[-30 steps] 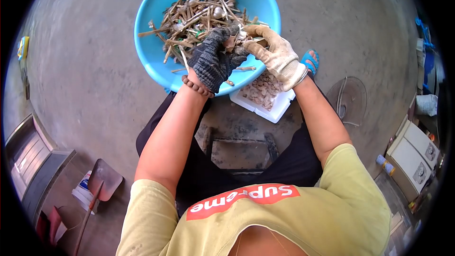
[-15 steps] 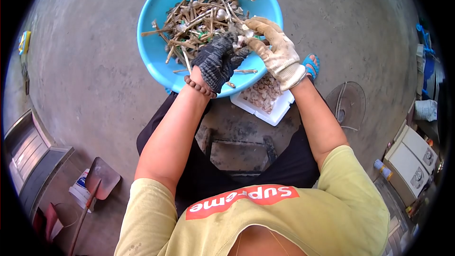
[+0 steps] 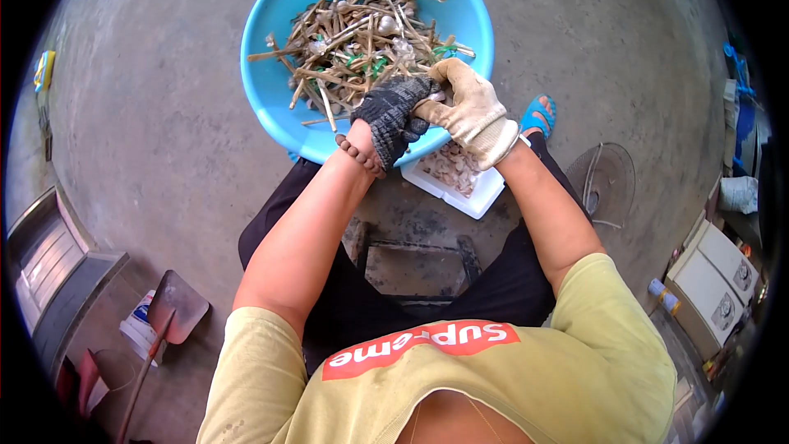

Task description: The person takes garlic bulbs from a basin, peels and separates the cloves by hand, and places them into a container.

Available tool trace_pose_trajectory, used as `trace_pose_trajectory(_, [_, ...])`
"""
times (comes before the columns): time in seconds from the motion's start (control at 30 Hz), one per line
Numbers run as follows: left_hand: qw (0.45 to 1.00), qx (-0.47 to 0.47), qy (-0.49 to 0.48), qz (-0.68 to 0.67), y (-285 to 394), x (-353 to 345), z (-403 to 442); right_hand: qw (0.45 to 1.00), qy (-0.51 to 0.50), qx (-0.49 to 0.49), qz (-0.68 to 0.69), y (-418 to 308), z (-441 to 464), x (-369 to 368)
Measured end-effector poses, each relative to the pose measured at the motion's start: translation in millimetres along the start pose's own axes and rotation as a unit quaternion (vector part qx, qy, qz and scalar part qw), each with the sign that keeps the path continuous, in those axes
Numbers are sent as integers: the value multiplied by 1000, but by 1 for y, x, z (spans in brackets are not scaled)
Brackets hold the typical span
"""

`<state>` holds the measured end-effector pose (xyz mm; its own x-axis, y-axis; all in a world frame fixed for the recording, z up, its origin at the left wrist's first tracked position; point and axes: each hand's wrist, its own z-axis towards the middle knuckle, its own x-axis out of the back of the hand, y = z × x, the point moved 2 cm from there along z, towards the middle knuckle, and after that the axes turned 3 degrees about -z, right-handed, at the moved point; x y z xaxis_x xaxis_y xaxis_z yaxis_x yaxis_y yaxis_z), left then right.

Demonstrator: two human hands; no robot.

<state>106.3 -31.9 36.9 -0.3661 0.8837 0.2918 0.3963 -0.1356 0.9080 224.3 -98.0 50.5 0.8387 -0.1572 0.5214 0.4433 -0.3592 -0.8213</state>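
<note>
Over the near rim of a blue plastic basin (image 3: 261, 103), my two gloved hands meet. My left hand (image 3: 389, 117), in a dark grey knit glove, is closed with its fingers curled against the other hand. A cream work glove covers my right hand (image 3: 470, 108), whose thumb and fingers are bent round a pale piece of garlic (image 3: 439, 97). Most of that garlic is hidden between the gloves. Dry garlic stalks (image 3: 349, 33), whole bulbs such as a white garlic bulb (image 3: 387, 25), and green ties fill the basin.
Below the basin, a white foam box (image 3: 474, 205) holds loose garlic cloves (image 3: 454, 168). A round wire fan guard (image 3: 604, 185) lies on the right of the floor. At lower left are a shovel (image 3: 177, 306) and a white bucket (image 3: 138, 329). Cabinets (image 3: 713, 279) stand far right.
My hands have come closer together and slightly toward me, and the right fingers have closed down. The garlic between them shows less. A stalk and green tie now show at the basin's right.
</note>
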Motion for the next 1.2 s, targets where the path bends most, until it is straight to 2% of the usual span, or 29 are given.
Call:
trace_pose_trajectory(0.03, [1000,1,2,0,-4,-1,0,1000,-2,1,0,0,0,-1])
trace_pose_trajectory(0.1, [985,-140,75,63,-9,-4,2,999,20,29,-24,-1,-1,0])
trace_pose_trajectory(0.13, [998,-51,45,1,-9,-5,1,998,23,38,-50,-2,-1,0])
trace_pose_trajectory(0.17, [998,-51,46,2,-10,-5,2,998,22,39,-50,-2,-1,-1])
trace_pose_trajectory(0.23, [999,-26,13,26,-15,-7,4,990,49,104,-78,-5,-2,-2])
trace_pose_trajectory(0.3, [998,-46,34,17,-16,-8,3,992,38,97,-67,-7,-2,-2])
trace_pose_trajectory(0.37, [994,54,6,-96,-18,-10,4,978,72,160,-110,-5,-2,-4])
trace_pose_trajectory(0.4, [987,75,18,-139,-17,-12,3,978,72,161,-110,-5,-3,-4])
trace_pose_trajectory(0.47, [988,63,4,-138,-23,-12,4,987,57,125,-77,-7,-4,-3])
trace_pose_trajectory(0.53, [989,51,-10,-138,-24,-12,3,986,59,136,-80,-8,-5,-3])
trace_pose_trajectory(0.57, [946,128,-24,-298,-25,-13,3,984,62,146,-83,-8,-6,-3])
trace_pose_trajectory(0.6, [871,200,-38,-448,-25,-16,2,984,61,146,-83,-9,-6,-3])
trace_pose_trajectory(0.63, [870,200,-38,-448,-25,-17,1,966,71,215,-127,-12,-6,-3])
trace_pose_trajectory(0.67, [960,54,-1,-275,-20,-14,0,941,80,283,-170,-15,-8,-3])
trace_pose_trajectory(0.7, [991,-96,35,-86,-15,-13,-1,941,81,282,-171,-15,-8,-2])
trace_pose_trajectory(0.83, [989,-125,50,-52,-15,-18,2,932,89,298,-188,-17,-10,-3])
trace_pose_trajectory(0.9, [987,-109,104,-54,-8,-16,-6,930,97,304,-185,-15,-10,-2])
trace_pose_trajectory(0.97, [984,-122,127,-26,-13,-20,-5,889,87,370,-256,-9,-12,-4])
trace_pose_trajectory(1.0, [979,-135,150,3,-14,-21,-4,889,86,370,-256,-9,-12,-7])
trace_pose_trajectory(1.03, [979,-135,150,4,-10,-20,1,952,92,262,-130,-8,-10,-9])
trace_pose_trajectory(1.07, [888,70,171,-421,-10,-17,9,985,94,147,-1,-5,-8,-11])
trace_pose_trajectory(1.1, [591,259,153,-749,-5,-21,11,985,94,147,0,-5,-7,-11])
trace_pose_trajectory(1.13, [614,287,145,-720,2,-15,11,983,101,144,44,-3,-6,-11])
trace_pose_trajectory(1.17, [614,287,145,-721,5,-15,10,980,107,140,87,-2,-5,-10])
trace_pose_trajectory(1.2, [663,230,148,-697,8,-15,8,979,109,165,47,-2,-5,-8])
